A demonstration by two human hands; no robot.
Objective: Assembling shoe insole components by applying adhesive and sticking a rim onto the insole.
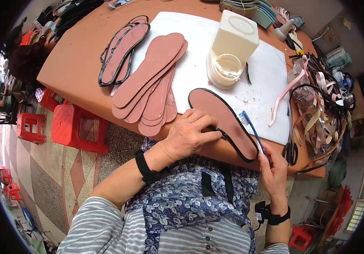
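Observation:
A reddish-brown shoe insole (226,116) with black edging lies tilted at the table's near edge. At its left side, my left hand (192,131) pinches the black edging between thumb and fingers. My right hand (273,167) is closed around a blue-and-white toothbrush (253,130), whose bristles point up beside the insole's right side. The toothbrush handle's lower end is hidden in my fingers. Left of the insole, several unedged insoles (154,74) are fanned in a pile. Beyond them lie several black-edged insoles (124,53).
A cream plastic container (235,36) with an open round cup (226,70) of white paste stands on the white sheet (182,55). Black-handled scissors (291,152) and tangled strips (317,101) lie on the right. Red stools (76,127) stand on the floor at left.

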